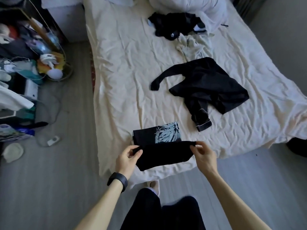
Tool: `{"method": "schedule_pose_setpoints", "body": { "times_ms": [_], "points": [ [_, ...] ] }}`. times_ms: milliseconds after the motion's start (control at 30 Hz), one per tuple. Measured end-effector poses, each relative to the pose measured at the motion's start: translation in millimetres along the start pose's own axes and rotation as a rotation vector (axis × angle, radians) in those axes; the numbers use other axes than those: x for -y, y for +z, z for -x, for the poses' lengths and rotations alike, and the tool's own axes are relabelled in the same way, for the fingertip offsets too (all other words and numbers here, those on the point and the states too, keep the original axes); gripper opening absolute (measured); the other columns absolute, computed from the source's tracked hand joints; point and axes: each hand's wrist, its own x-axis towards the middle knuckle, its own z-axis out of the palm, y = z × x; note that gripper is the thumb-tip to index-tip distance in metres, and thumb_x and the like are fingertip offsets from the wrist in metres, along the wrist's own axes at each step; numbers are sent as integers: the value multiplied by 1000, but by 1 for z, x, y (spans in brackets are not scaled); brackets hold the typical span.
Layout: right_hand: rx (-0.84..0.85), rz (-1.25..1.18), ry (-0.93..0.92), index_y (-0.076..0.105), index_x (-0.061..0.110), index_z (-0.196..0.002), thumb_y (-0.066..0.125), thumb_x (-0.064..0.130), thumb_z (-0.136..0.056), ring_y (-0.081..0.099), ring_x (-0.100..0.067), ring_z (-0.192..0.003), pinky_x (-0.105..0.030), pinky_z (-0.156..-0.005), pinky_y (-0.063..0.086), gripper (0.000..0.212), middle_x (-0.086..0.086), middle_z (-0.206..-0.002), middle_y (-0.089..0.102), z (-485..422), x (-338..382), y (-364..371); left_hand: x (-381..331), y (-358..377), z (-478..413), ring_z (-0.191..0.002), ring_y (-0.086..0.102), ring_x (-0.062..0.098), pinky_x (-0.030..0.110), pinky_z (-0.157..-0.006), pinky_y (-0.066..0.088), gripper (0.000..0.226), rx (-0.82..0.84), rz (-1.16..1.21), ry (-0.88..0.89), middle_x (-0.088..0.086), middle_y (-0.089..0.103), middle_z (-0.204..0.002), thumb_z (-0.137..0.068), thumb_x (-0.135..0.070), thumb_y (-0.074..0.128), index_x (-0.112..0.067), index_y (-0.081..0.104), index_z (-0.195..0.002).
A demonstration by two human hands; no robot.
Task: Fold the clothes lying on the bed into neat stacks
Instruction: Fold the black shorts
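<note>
A black T-shirt (163, 155) with a pale blue print lies partly folded at the near edge of the bed (126, 67). My left hand (127, 156) pinches the left corner of its raised black fold. My right hand (203, 155) pinches the right corner of that fold. A black pyjama-style garment (209, 87) with white piping lies crumpled in the middle of the bed. Farther back sit a heap of dark clothes (174, 24) and a pale crumpled garment (191, 44).
White pillows (191, 5) sit at the head of the bed. To the left, a cluttered rack (25, 55) holds toys, bags and cables. A small white device (53, 140) and a round pale object (13, 152) lie on the grey floor.
</note>
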Motion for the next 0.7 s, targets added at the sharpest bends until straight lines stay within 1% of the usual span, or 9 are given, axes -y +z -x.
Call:
{"method": "schedule_pose_setpoints", "body": {
  "times_ms": [100, 200, 300, 367, 433, 467, 567, 667, 700],
  "points": [
    [41, 39, 30, 60, 43, -89, 69, 25, -96, 66, -1, -82, -25, -70, 48, 21, 18, -86, 70, -22, 5, 4, -2, 5, -13, -92, 64, 0, 5, -72, 46, 13, 3, -13, -50, -15, 71, -94, -85, -25, 78, -32, 72, -94],
    [81, 89, 44, 63, 35, -98, 67, 29, -96, 66, 0, -84, -21, -68, 45, 7, 15, -90, 71, -53, 10, 13, -7, 12, -39, -94, 63, 1, 13, -76, 46, 14, -1, -34, -78, -15, 69, -95, -86, -28, 78, -37, 69, -92],
    [143, 162, 54, 62, 31, -103, 64, 31, -98, 63, 4, -79, -18, -62, 41, 5, 12, -90, 70, -94, 14, 32, -8, 22, -78, -93, 60, 7, 21, -77, 44, 14, -25, -65, -123, -18, 64, -93, -88, -28, 75, -37, 65, -93],
    [162, 195, 52, 61, 29, -101, 62, 31, -99, 65, -3, -80, -22, -66, 45, 4, 12, -88, 70, -117, 16, 45, -7, 27, -100, -95, 62, 12, 24, -78, 44, 12, -36, -95, -142, -13, 66, -94, -89, -28, 73, -35, 66, -94],
    [184, 225, 59, 63, 28, -100, 63, 32, -98, 68, -11, -84, -33, -76, 51, 5, 10, -89, 71, -144, 12, 60, 0, 34, -126, -97, 63, 16, 25, -78, 45, 10, -53, -121, -181, -6, 68, -98, -90, -29, 72, -31, 68, -98],
    [193, 234, 74, 64, 27, -100, 63, 32, -97, 68, -14, -86, -35, -80, 53, 6, 9, -89, 72, -156, 8, 66, 5, 37, -136, -97, 64, 17, 25, -78, 45, 11, -56, -131, -204, -4, 68, -98, -90, -28, 72, -28, 68, -101],
    [222, 281, 92, 65, 24, -104, 61, 33, -98, 68, -18, -89, -36, -83, 52, 12, 8, -89, 70, -180, 0, 80, 15, 45, -155, -96, 63, 20, 24, -77, 43, 15, -62, -175, -244, -4, 65, -96, -92, -27, 69, -23, 69, -106],
    [231, 327, 122, 62, 20, -108, 57, 36, -100, 62, -19, -88, -31, -78, 42, 18, 8, -89, 66, -188, -6, 87, 23, 51, -161, -95, 62, 19, 25, -77, 43, 18, -77, -194, -270, -6, 62, -97, -94, -31, 66, -24, 67, -110],
    [236, 337, 126, 60, 20, -108, 57, 39, -100, 62, -18, -87, -31, -77, 42, 21, 8, -89, 65, -187, -7, 88, 25, 53, -162, -95, 62, 19, 26, -77, 44, 20, -88, -196, -272, -7, 62, -98, -94, -34, 66, -24, 66, -111]
  ]
}}
